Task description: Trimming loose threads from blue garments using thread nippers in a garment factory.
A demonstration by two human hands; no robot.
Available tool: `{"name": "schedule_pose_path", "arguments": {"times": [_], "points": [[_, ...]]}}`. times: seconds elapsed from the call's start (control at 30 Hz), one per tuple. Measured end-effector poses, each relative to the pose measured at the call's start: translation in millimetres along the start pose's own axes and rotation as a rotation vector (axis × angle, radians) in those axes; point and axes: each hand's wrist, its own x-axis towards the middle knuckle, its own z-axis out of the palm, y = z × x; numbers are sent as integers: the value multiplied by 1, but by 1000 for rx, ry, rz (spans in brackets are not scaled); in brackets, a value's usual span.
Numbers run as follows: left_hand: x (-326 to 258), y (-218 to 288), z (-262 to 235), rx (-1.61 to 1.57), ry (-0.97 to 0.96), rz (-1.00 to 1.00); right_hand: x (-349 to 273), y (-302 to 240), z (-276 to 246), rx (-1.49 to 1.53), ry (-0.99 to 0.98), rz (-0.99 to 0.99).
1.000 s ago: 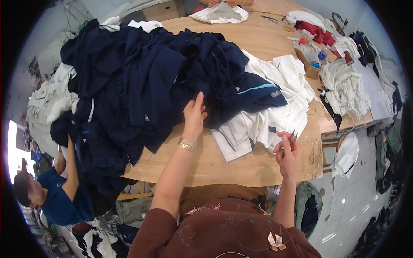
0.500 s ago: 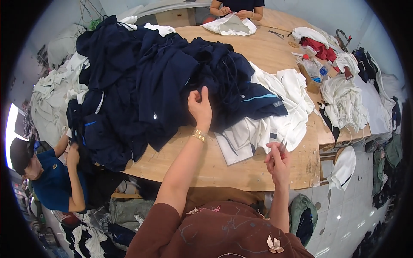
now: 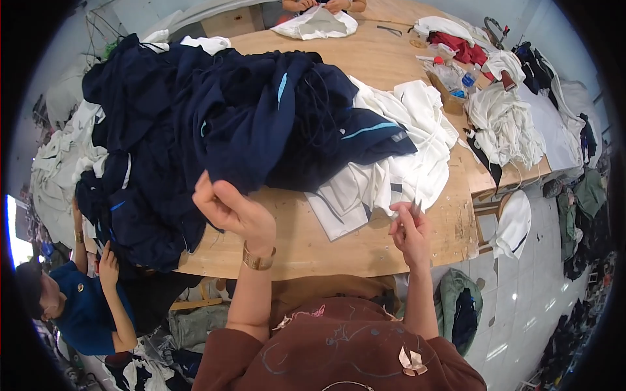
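Note:
My left hand is raised over the wooden table and grips the hem of a navy garment, lifted off the big navy clothes pile. My right hand hovers near the table's front edge with its fingers pinched on a small pale object, too small to identify. It sits right beside the white garments that lie spread under the navy pile's right side.
A co-worker in a blue top handles the pile's left edge. Another person's hands work a white garment at the far end. Bottles and a cardboard box, a white heap and a red cloth lie to the right. Bags sit on the tiled floor.
My left hand has closed on the navy garment and pulled it up and toward me, off the pile. My right hand stays near the table's front edge.

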Motion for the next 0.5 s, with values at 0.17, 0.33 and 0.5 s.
{"name": "schedule_pose_path", "arguments": {"times": [0.17, 0.33, 0.5], "points": [[-88, -36, -30, -51, -257, -623, 13, 9, 16, -264, -11, -63], [-110, -34, -42, 0, -579, -1077, 23, 24, 42, -221, -244, -133], [-122, -71, -47, 131, -898, -736, 3, 13, 49, -174, -201, -227]]}}
